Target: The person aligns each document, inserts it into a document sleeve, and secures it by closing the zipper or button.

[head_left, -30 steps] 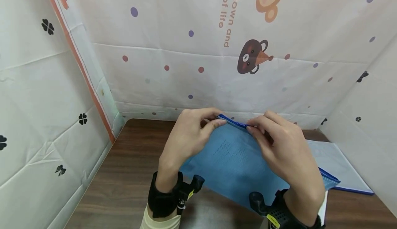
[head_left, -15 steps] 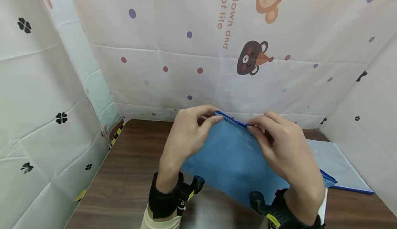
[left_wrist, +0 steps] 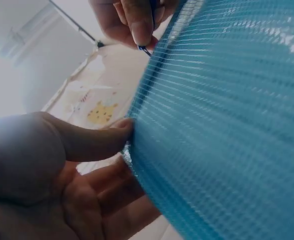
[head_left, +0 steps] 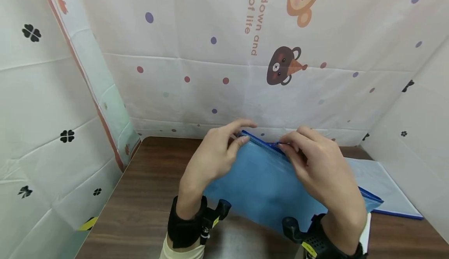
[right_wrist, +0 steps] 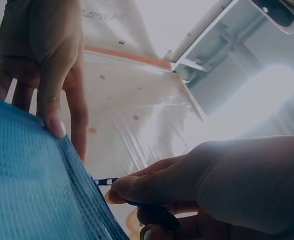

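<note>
I see a booth of white printed sheeting (head_left: pixel 224 56), with cartoon bears, coloured dots and black clovers, closing in three sides of a dark wooden table (head_left: pixel 147 196). On that table, to the far right, I make out a pale document folder (head_left: pixel 382 185) with a blue edge lying flat. Over the middle of the table I see the blue mesh zip pouch (head_left: pixel 266 185), tilted so that its zipper edge is raised toward the back sheeting while its lower edge is down near the tabletop; from the head view I cannot tell whether that lower edge touches the wood. Part of the pouch overlaps the pale folder on the right.

My left hand (head_left: pixel 214 157) is at the top left corner of the pouch, thumb and forefinger pinching the corner; the left wrist view shows the thumb pressed to the mesh with the other fingers loosely curled behind it. My right hand (head_left: pixel 315 169) sits further right along the same top edge, thumb and forefinger nipped tight on the small dark zipper pull (right_wrist: pixel 136 202), which the right wrist view shows between the fingertips. Both wrists carry black straps with cameras (head_left: pixel 210 218) mounted on them
</note>
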